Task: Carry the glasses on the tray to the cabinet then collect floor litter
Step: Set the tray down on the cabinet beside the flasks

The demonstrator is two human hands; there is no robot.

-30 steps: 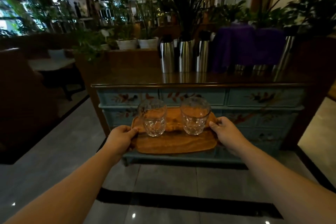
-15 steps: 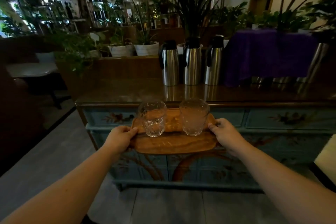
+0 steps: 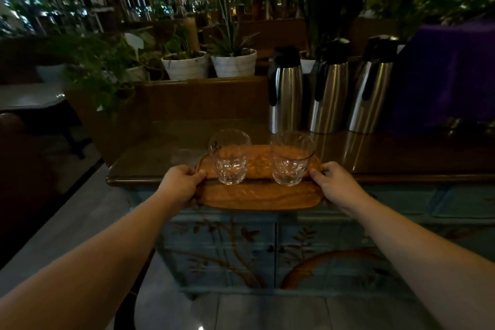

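head view only. the tray was held level in both hands, long axis running left-right across the body. left hand was clenched on the tray's left end, thumb on top of the rim; right hand was clenched on the right end the same way. both hands looked equally near the cabinet, so neither led.

two empty glasses stood upright on the tray, apart from each other: the left glass near the left hand, the right glass near the right hand. neither hand touched a glass.

key relation: the tray sat at the front edge of the cabinet top, far half over the wood, near half overhanging toward the person. free surface lay straight ahead of the tray, beyond the glasses. my read: next move needs a forward push or set-down along the short axis, keeping it level so the glasses don't slide.

behind the tray's right half, three steel flasks stood at the back of the top, well apart from the tray. a purple cloth was further right of the flasks.

unclear: whether the tray's underside already touched the top, since the rim hid the contact line. fingers under the tray were hidden. the scene was dim and the background plants blurred. no floor litter was visible; the floor left of the cabinet looked bare, and the rest was cut off by the arms.
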